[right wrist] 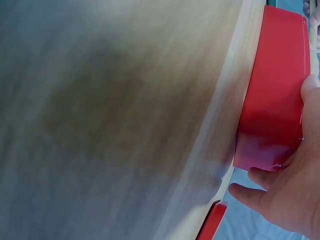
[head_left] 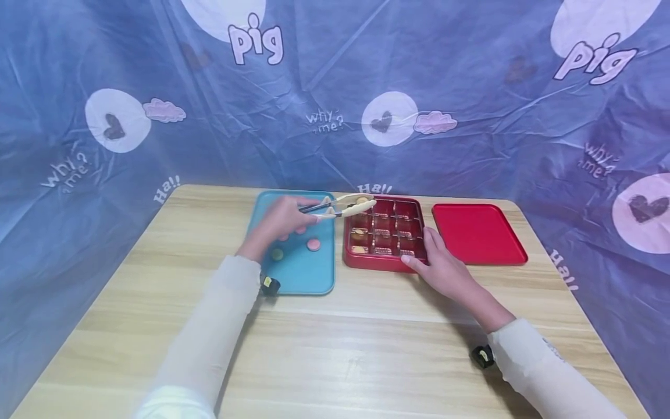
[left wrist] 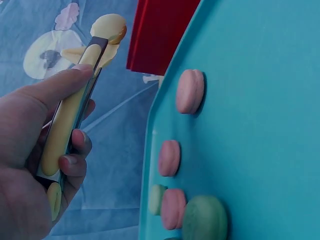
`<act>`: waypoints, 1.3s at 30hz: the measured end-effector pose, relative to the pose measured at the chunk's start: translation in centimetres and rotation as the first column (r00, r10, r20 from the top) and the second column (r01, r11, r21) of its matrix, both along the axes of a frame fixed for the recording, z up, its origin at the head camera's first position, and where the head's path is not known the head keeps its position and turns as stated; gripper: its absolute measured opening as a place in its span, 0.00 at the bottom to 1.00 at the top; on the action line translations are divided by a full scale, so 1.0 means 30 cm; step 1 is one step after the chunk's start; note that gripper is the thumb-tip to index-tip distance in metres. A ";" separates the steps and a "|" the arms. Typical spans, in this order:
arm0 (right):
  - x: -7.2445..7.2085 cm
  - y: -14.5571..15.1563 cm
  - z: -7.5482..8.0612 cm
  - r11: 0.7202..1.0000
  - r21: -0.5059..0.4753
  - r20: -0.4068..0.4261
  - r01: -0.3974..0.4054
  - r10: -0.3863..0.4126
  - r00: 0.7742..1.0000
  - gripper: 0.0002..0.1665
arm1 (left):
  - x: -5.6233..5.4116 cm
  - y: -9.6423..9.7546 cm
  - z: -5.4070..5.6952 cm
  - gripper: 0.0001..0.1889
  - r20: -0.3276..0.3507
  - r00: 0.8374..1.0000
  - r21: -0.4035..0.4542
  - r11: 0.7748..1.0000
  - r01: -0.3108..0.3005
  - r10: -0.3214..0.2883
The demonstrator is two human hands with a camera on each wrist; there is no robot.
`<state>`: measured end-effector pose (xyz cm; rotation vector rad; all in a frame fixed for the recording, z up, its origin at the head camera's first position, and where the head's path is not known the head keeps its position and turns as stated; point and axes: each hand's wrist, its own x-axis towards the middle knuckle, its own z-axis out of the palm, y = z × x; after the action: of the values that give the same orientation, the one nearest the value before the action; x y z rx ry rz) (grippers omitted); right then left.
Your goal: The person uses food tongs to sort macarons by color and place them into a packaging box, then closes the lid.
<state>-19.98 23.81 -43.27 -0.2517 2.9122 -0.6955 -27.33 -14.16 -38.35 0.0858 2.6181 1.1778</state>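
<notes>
The left grip point(head_left: 287, 218) is clasping tongs point(left wrist: 65, 125), a yellow macaron point(left wrist: 116, 31) showing at their tips. Below it, pink macarons point(left wrist: 187, 91) are lying on the tray point(head_left: 309, 276), clearest from the left wrist. The right grip point(head_left: 444, 270) is holding the box point(head_left: 374, 263); only the head view is showing its compartments point(head_left: 384, 224).

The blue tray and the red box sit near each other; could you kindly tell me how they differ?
The tray is blue, while the box is red. The tray is flat and shallow; the box is deeper and divided into compartments. The right hand touches the box, whereas the left hand is over the tray, holding tongs. Both rest on the table.
</notes>
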 end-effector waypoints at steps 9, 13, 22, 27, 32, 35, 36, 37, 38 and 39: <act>-0.004 -0.002 -0.004 1.000 0.014 -0.003 0.001 -0.001 1.000 0.69 | -0.036 0.014 -0.031 0.29 0.032 0.999 -0.024 0.999 -0.031 0.032; -0.005 -0.001 -0.005 1.000 0.019 -0.001 0.006 -0.006 1.000 0.69 | -0.045 0.017 -0.041 0.30 0.029 0.999 -0.023 1.000 -0.021 0.022; -0.008 -0.001 -0.008 1.000 0.030 -0.012 0.005 -0.004 1.000 0.69 | -0.049 0.023 -0.043 0.30 0.023 0.999 -0.027 0.999 -0.024 0.024; -0.008 -0.003 -0.007 1.000 0.024 -0.017 0.002 -0.002 1.000 0.68 | -0.051 0.030 -0.039 0.31 0.034 0.999 -0.039 0.999 -0.035 0.037; -0.009 -0.003 -0.009 1.000 0.028 -0.018 0.003 -0.002 1.000 0.69 | -0.050 0.032 -0.035 0.31 0.049 0.997 -0.052 0.997 -0.054 0.056; -0.011 -0.002 -0.009 1.000 0.028 -0.018 0.003 -0.003 1.000 0.69 | -0.045 0.026 -0.035 0.32 0.044 0.997 -0.027 0.998 -0.057 0.059; -0.010 -0.002 -0.009 1.000 0.028 -0.017 0.003 -0.002 1.000 0.69 | -0.042 0.023 -0.036 0.32 0.041 0.998 -0.016 0.998 -0.057 0.057; -0.010 -0.002 -0.009 1.000 0.026 -0.016 0.004 -0.003 1.000 0.69 | -0.039 0.018 -0.036 0.32 0.036 0.998 -0.004 0.999 -0.054 0.054; -0.010 -0.001 -0.009 1.000 0.025 -0.015 0.005 -0.005 1.000 0.69 | -0.034 0.014 -0.035 0.32 0.032 0.998 0.012 0.999 -0.051 0.051; -0.009 -0.001 -0.009 1.000 0.025 -0.013 0.006 -0.006 1.000 0.69 | -0.029 0.008 -0.033 0.33 0.030 0.999 0.026 0.999 -0.047 0.046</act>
<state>-20.26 23.78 -43.53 -0.2457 2.9326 -0.6602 -28.20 -13.91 -39.34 0.0133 2.5927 1.2204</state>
